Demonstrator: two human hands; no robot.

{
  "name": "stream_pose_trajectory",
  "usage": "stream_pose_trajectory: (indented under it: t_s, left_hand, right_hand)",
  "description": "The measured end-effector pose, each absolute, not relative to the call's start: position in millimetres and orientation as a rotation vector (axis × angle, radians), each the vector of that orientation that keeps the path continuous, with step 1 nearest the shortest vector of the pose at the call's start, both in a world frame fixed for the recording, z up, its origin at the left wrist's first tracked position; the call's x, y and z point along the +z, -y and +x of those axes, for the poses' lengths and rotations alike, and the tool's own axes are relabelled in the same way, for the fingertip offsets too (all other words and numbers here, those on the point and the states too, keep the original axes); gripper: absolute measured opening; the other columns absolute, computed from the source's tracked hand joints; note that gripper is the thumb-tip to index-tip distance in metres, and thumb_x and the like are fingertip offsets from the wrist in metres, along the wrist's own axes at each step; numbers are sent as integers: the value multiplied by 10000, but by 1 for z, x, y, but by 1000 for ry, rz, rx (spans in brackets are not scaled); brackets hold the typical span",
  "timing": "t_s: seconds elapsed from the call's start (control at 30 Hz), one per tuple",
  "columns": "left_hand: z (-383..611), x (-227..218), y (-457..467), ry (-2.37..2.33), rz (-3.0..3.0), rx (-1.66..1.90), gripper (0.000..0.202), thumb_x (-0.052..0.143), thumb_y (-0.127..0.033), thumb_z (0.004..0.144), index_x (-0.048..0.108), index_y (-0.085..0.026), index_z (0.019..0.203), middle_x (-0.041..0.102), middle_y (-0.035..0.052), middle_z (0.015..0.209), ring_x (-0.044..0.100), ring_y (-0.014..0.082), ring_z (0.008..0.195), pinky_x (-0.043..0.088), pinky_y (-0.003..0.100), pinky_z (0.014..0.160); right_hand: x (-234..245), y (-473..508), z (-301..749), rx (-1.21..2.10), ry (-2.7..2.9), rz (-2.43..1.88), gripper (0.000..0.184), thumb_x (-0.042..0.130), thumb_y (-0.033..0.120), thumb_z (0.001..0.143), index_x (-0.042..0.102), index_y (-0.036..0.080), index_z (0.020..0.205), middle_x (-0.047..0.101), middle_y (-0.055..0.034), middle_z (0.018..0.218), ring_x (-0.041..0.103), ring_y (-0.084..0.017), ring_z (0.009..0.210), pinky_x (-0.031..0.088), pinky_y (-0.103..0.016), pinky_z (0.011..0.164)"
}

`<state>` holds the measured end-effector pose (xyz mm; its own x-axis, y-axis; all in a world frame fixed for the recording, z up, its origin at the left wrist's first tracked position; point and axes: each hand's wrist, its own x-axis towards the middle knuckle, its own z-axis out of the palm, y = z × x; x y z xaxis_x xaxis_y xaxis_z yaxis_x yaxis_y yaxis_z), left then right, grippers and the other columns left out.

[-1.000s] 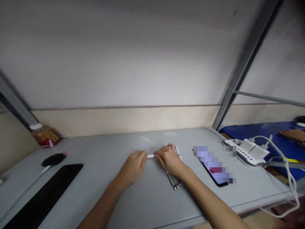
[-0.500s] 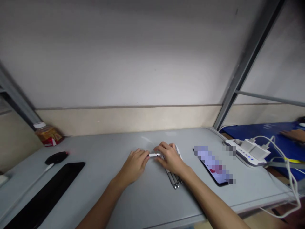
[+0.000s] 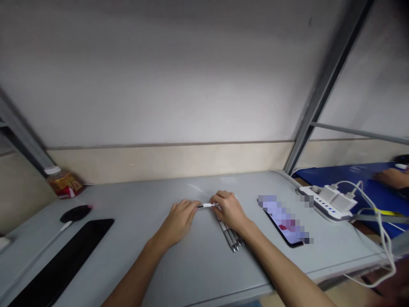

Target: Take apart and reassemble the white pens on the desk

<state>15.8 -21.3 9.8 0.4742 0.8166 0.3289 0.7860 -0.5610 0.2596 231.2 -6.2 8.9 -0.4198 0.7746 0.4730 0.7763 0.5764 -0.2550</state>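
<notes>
At mid-desk: a white pen (image 3: 207, 205) runs crosswise between two bare hands, over the grey desk (image 3: 191, 268); whether it touches the surface, I can't tell.
Left hand (image 3: 181, 219): fingers drawn together, no spread at all, closed on the pen's dark left end.
Right hand (image 3: 228, 211): fingers curled, thumb and fingertips pinching the pen's other end, the exact grip partly hidden.
Gap between hands: narrow, just the pen's short middle on show.
Pen bundle (image 3: 230, 238): side by side beneath the right hand, grey grips and metal tips pointing toward the person, upper ends mostly covered.
Phone (image 3: 286, 226): screen lit, flat on the desk, well right of the bundle.
Power strip (image 3: 326, 204): beyond the phone, white plugs seated in it.
Left side: black slab (image 3: 68, 256) lying near a small black device (image 3: 75, 213), bottle (image 3: 65, 184) back by the wall.
Far right: another person's hand (image 3: 393, 177), blurred, over a blue surface (image 3: 351, 177).
</notes>
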Motion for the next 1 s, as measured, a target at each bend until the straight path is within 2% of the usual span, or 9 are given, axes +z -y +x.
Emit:
stream_pose_trajectory:
  t_s: [0.07, 0.13, 0.33, 0.53, 0.7, 1.0]
  left_hand:
    - [15, 8, 21, -1425, 2629, 657, 341, 282, -297, 990, 525, -314, 1230, 643, 8, 1020, 545, 180, 978, 378, 343, 872]
    - [15, 7, 19, -1442, 2620, 656, 355, 279, -274, 988, 521, -324, 1243, 644, 10, 1025, 544, 181, 986, 373, 347, 883]
    - [11, 5, 13, -1601, 2562, 709, 315, 289, -270, 979, 568, -274, 1124, 654, 35, 998, 550, 206, 969, 372, 368, 857]
    - [11, 5, 14, -1598, 2560, 725, 288, 306, -275, 973, 561, -267, 1106, 662, 35, 1007, 557, 208, 955, 370, 364, 837]
    - [13, 8, 16, -1618, 2535, 720, 288, 307, -285, 973, 564, -271, 1102, 664, 30, 1017, 557, 211, 963, 361, 364, 835]
    - [15, 6, 17, -1605, 2539, 706, 303, 274, -301, 983, 550, -271, 1105, 658, 30, 1020, 543, 210, 968, 347, 362, 833]
  right_hand:
    - [9, 4, 233, -15, 2243, -1257, 159, 594, 144, 841, 633, 232, 966, 630, -16, 923, 567, -166, 893, 339, -263, 753]
    - [9, 3, 236, -16, 2232, -1289, 151, 579, 163, 860, 642, 234, 977, 639, -20, 923, 579, -166, 884, 352, -260, 759]
    - [14, 1, 242, -13, 2193, -1413, 203, 502, 205, 922, 653, 244, 1052, 657, -40, 927, 614, -158, 846, 374, -256, 773]
    - [21, 7, 237, -16, 2175, -1442, 284, 384, 270, 987, 601, 283, 1169, 655, -44, 947, 616, -160, 802, 357, -268, 726]
    - [21, 8, 234, -26, 2206, -1488, 299, 348, 306, 1000, 582, 301, 1185, 645, -42, 944, 603, -161, 788, 331, -282, 722]
    - [12, 3, 237, -67, 2234, -1495, 298, 373, 238, 985, 586, 322, 1175, 603, -57, 1046, 572, -181, 869, 309, -310, 772]
